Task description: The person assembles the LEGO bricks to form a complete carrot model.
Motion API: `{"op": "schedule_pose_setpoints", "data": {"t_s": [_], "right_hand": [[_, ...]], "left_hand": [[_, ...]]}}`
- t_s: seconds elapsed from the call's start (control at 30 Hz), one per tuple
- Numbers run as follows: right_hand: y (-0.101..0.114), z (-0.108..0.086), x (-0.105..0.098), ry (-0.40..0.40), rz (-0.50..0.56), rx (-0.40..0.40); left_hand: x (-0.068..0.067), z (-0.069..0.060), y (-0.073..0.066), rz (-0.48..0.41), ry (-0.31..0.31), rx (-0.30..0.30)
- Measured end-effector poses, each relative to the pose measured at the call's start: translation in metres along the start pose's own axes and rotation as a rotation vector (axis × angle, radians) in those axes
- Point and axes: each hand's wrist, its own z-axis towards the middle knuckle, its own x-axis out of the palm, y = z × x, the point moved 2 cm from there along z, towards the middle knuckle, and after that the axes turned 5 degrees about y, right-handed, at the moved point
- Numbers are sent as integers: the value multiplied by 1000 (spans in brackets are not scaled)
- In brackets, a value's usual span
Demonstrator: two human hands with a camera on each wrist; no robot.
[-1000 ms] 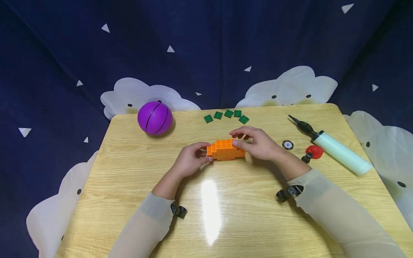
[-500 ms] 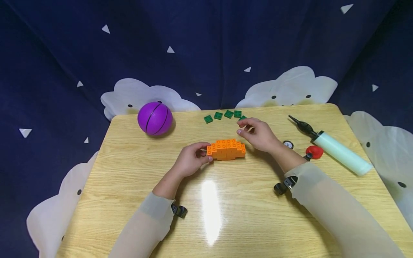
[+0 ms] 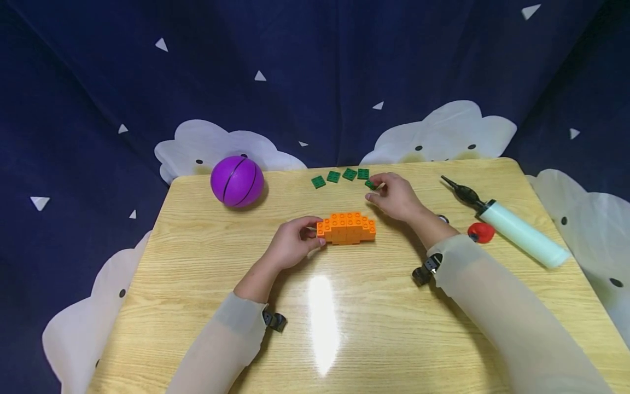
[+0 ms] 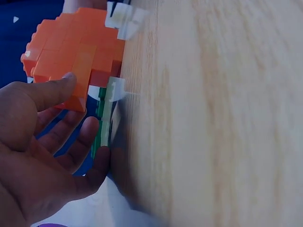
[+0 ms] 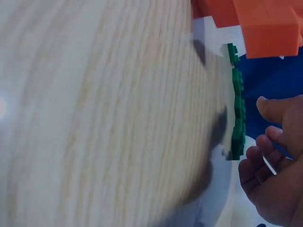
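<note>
In the head view, the left hand [image 3: 290, 243] pinches the left end of an orange block build [image 3: 346, 228], which is stepped at both ends and studded on top. The left wrist view has the thumb pressed on the flat side of the orange build [image 4: 78, 49]. The right hand [image 3: 396, 197] is over the rightmost green building brick [image 3: 370, 185], partly covering it. Thumb and fingers of the right hand [image 5: 277, 156] stand apart in the right wrist view, holding nothing, close to the row of green bricks [image 5: 238, 109].
More green bricks [image 3: 333, 176] lie along the table's far edge. A purple ball [image 3: 237, 181] sits at the far left. To the right are a hand pump [image 3: 521, 232] and a red balloon [image 3: 481, 232]; a round chip [image 3: 443, 219] is mostly hidden by the right forearm.
The right hand has left the right end of the orange build and moved away to the rightmost green brick. The left hand has kept its grip in place.
</note>
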Motion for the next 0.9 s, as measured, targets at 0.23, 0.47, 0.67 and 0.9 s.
{"op": "schedule_pose_setpoints", "data": {"t_s": [0.23,0.47,0.67,0.9], "right_hand": [[-12,10,3,57,-113,12],[-15,18,4,101,-201,-4],[-13,20,6,98,-230,53],[-11,19,5,38,-231,130]], "left_hand": [[0,0,-1,-20,2,-3],[-1,0,-1,-24,-8,-11],[0,-1,-2,-18,-6,-6],[0,-1,-1,-22,-6,-6]]}}
